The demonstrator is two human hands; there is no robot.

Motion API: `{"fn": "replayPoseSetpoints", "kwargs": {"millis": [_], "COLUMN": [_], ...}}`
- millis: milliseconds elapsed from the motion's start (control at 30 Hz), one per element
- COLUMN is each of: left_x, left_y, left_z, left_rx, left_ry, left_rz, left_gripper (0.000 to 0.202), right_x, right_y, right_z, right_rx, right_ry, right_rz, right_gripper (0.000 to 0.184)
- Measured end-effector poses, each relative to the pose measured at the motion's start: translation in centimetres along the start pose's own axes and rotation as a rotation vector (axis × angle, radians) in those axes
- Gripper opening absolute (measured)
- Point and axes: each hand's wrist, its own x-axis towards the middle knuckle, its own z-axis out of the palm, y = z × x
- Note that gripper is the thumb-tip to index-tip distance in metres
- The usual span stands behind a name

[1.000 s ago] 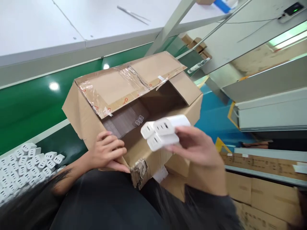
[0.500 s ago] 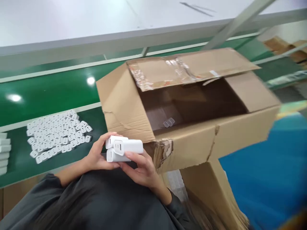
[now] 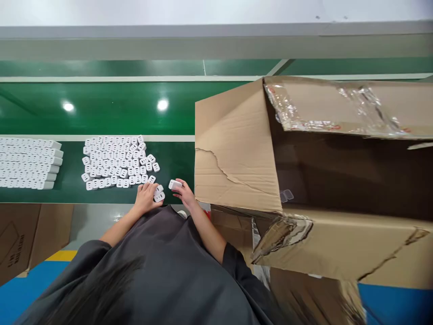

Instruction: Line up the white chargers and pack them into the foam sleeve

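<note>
My left hand [image 3: 146, 195] rests on two white plug adapters [image 3: 158, 193] at the near edge of the green conveyor belt [image 3: 111, 113], fingers curled over them. My right hand [image 3: 185, 193] pinches one white adapter [image 3: 175, 184] just above the belt. Both hands sit beside a packed cluster of white adapters [image 3: 118, 161] standing on the belt. A large open cardboard box [image 3: 237, 149], torn and taped, lies on its side to the right of my hands.
A second block of stacked white adapters [image 3: 29, 163] lies at the far left of the belt. Flat brown cartons [image 3: 20, 234] lean below the belt on the left. The floor is blue [image 3: 20, 293]. A grey rail [image 3: 203, 43] runs behind the belt.
The view swung left from the box to the belt. My hands carried the white adapters from in front of my chest down to the belt beside the cluster.
</note>
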Motion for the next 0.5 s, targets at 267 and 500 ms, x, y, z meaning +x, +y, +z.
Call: {"fn": "replayPoseSetpoints", "kwargs": {"millis": [267, 500], "left_x": [5.6, 5.7], "left_y": [-0.2, -1.8], "left_z": [2.1, 1.9], "left_rx": [0.189, 0.234], "left_ry": [-0.047, 0.006], "left_rz": [-0.063, -0.136], "left_gripper": [0.062, 0.066], "right_x": [5.1, 6.1], "right_y": [0.3, -0.7], "right_z": [2.0, 2.9], "right_rx": [-0.089, -0.333], "right_ry": [0.138, 0.204], "right_rz": [0.021, -0.193], "right_gripper": [0.048, 0.043]}}
